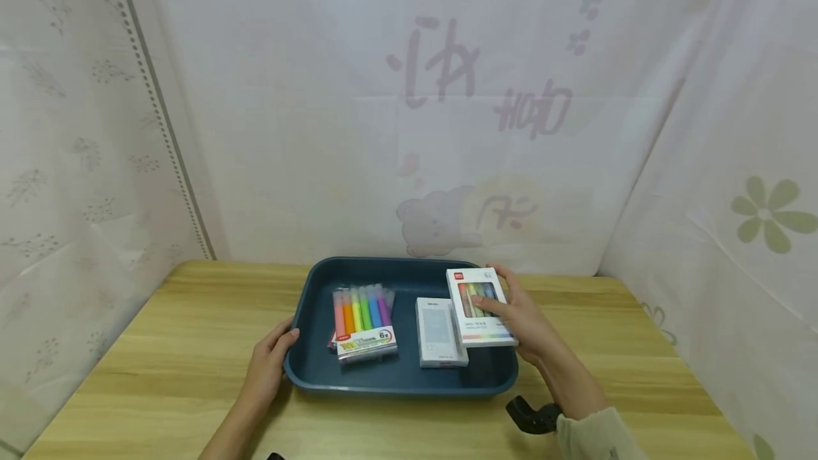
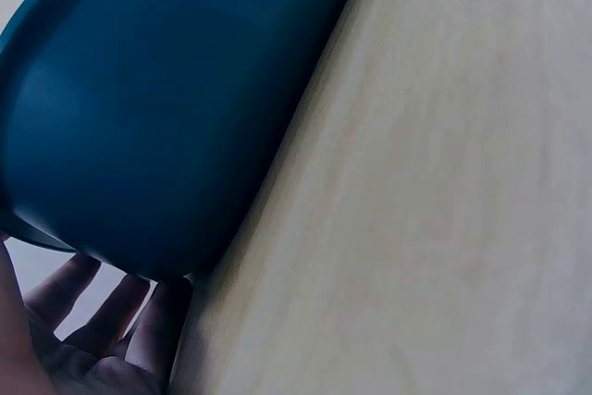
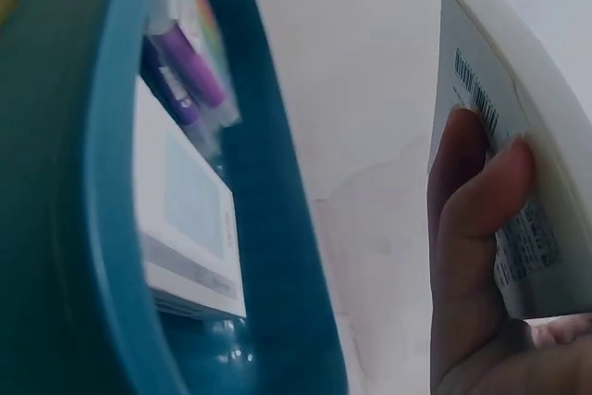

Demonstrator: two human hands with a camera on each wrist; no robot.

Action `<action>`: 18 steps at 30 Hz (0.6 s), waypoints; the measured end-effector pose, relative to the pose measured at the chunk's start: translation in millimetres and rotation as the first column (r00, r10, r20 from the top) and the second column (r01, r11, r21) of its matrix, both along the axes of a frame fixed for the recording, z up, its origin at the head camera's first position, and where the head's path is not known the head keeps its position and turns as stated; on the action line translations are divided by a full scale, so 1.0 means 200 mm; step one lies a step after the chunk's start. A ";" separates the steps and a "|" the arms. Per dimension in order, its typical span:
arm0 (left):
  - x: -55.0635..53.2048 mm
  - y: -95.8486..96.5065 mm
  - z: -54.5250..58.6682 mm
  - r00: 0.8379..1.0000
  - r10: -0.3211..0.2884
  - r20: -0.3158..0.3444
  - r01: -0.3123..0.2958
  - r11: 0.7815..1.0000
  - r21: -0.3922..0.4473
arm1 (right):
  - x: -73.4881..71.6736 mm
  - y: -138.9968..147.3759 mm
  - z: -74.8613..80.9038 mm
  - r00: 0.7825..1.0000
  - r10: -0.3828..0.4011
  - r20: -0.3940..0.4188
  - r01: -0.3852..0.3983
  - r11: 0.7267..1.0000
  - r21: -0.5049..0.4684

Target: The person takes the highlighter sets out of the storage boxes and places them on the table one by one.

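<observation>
My right hand [image 1: 527, 321] grips a white box of highlighters [image 1: 479, 329], thumb on the windowed front and fingers on the back. In the right wrist view the box's back [image 3: 546, 256] has barcode labels. The box is held over the right side of a dark blue plastic tray [image 1: 396, 387]. At the tray's left end, my left hand [image 1: 268, 360] holds the rim; in the left wrist view its fingers [image 2: 120, 312] touch the tray's outside. Inside the tray lie a clear pack of rainbow-coloured markers [image 1: 364, 311] and a white box with a pale blue panel [image 1: 441, 350].
The tray stands on a wood-grain table [image 1: 192, 346] near its back edge. A pale patterned curtain [image 1: 319, 126] hangs behind and at both sides. A black curved piece [image 1: 533, 417] sits at the right wrist. Something under the marker pack is mostly hidden.
</observation>
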State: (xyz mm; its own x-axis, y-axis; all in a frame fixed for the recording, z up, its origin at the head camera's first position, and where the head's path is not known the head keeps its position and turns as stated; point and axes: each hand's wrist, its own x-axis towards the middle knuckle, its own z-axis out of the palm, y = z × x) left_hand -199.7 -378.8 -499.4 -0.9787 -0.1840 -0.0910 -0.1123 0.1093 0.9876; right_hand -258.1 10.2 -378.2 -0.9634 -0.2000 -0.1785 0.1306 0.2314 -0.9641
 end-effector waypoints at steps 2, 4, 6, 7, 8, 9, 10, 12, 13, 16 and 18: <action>0.00 0.00 0.00 1.000 0.007 0.000 -0.007 1.000 -0.004 | 0.01 0.03 -0.01 1.000 -0.007 -0.016 0.007 1.000 -0.026; 0.00 0.00 0.00 1.000 0.007 0.004 -0.007 1.000 -0.004 | 0.02 0.06 -0.01 0.999 -0.012 -0.032 0.010 0.998 -0.062; 0.00 0.01 -0.01 1.000 -0.002 0.008 0.002 1.000 -0.002 | 0.03 0.09 -0.02 0.999 -0.025 -0.040 0.021 0.994 -0.104; 0.00 0.01 -0.01 1.000 -0.006 0.010 0.006 1.000 0.001 | 0.03 0.10 -0.02 0.998 -0.032 -0.045 0.026 0.992 -0.121; 0.00 0.01 -0.02 1.000 -0.010 0.010 0.010 1.000 0.000 | 0.04 0.12 -0.02 0.998 -0.036 -0.048 0.029 0.991 -0.134; 0.00 0.02 -0.02 1.000 -0.015 0.009 0.015 1.000 -0.004 | 0.04 0.13 -0.02 0.998 -0.039 -0.051 0.031 0.989 -0.142; 0.00 0.02 -0.03 1.000 -0.013 0.010 0.013 1.000 -0.008 | 0.04 0.14 -0.02 0.998 -0.039 -0.052 0.031 0.989 -0.146; 0.00 0.02 -0.03 1.000 -0.006 0.007 0.006 1.000 -0.024 | 0.04 0.15 -0.03 0.998 -0.038 -0.059 0.029 0.988 -0.150; 0.00 0.02 -0.03 1.000 0.000 0.005 0.000 0.999 -0.034 | 0.04 0.16 -0.03 0.998 -0.036 -0.060 0.027 0.988 -0.154; 0.00 0.01 -0.01 1.000 0.006 -0.007 -0.007 0.999 -0.039 | 0.02 0.18 -0.04 0.998 -0.047 -0.051 0.038 0.984 -0.171; 0.00 0.00 0.00 1.000 -0.006 -0.014 0.006 0.999 -0.040 | 0.01 0.19 -0.05 0.997 -0.062 -0.038 0.053 0.980 -0.191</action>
State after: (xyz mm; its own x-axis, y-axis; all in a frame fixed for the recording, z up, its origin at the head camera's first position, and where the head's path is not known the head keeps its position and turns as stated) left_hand -199.1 -378.7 -500.4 -0.9810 -0.1812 -0.0698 -0.0976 0.1492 0.9840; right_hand -255.5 48.3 -387.6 -0.9802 -0.1704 -0.1007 0.0958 0.0368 -0.9947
